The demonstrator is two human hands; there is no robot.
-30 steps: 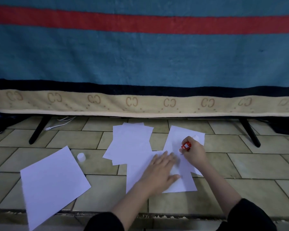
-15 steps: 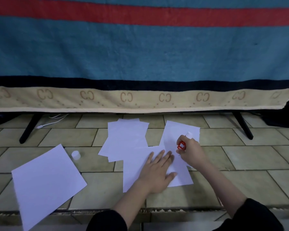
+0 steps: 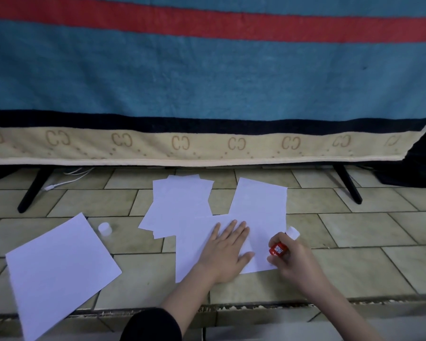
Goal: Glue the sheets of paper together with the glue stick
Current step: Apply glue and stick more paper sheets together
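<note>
White sheets lie on the tiled floor. My left hand (image 3: 225, 252) presses flat, fingers straight, on the near middle sheet (image 3: 194, 252). A second sheet (image 3: 258, 203) overlaps it and runs up to the right. My right hand (image 3: 293, 259) grips the red glue stick (image 3: 279, 248), its white end (image 3: 293, 233) pointing up and away, at the lower right edge of that sheet. The glue stick's white cap (image 3: 104, 228) stands on the floor to the left.
A small pile of sheets (image 3: 180, 203) lies left of the middle. One loose sheet (image 3: 57, 271) lies at the near left. A blue, red and beige blanket (image 3: 207, 82) hangs over a frame with black legs (image 3: 33, 190). A white cable (image 3: 69, 177) runs underneath.
My right hand has slid the glue stick down along the right sheet, from its upper part to its lower right edge. My left hand stays pressed on the paper.
</note>
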